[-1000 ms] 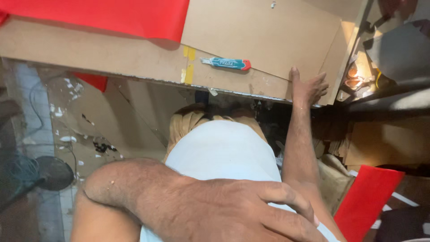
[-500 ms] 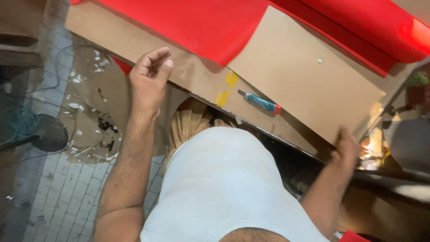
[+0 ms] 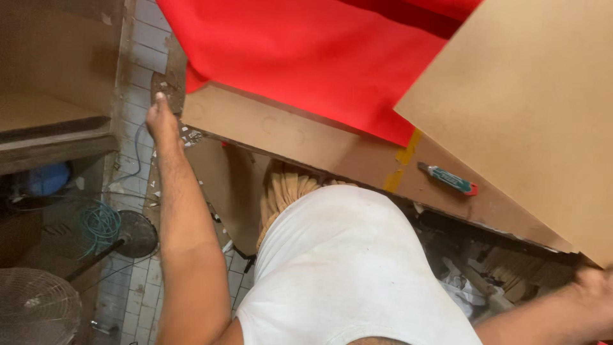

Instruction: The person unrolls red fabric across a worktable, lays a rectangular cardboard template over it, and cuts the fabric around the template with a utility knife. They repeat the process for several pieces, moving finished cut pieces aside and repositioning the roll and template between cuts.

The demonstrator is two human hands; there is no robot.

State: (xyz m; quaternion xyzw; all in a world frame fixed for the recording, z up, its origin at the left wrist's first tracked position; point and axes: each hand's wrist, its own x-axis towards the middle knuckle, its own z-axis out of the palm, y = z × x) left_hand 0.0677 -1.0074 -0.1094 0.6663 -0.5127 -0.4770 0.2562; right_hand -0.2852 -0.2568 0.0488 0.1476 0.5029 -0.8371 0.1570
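The large brown board (image 3: 536, 108) lay tilted across the far right of the bench (image 3: 287, 131), one corner overhanging the near edge, and it seemed to be placed that way because the right hand (image 3: 597, 291) had hold of that overhanging corner from below, steadying the sheet over the bench. That hand sat at the lower right rim of the view and was blurred, so it was hard to say whether the fingers were truly clamped on the board or only pressed against its edge. The right forearm ran in low from the lower right, nearly level, toward the corner. The left hand (image 3: 161, 118) was well apart from the right, stretched out to the far left end of the bench, palm down and fingers together, touching or nearly touching the bench's corner as if bracing there; it held nothing. The left arm was extended almost straight from the shoulder, elbow barely bent. The red sheet (image 3: 300, 57) was spread over the back of the bench, partly tucked under the board. A teal utility knife (image 3: 448, 179) with a red end rested on the bench just beside the board's lower edge, within easy reach. A strip of yellow tape (image 3: 402, 167) crossed the bench front near the knife.
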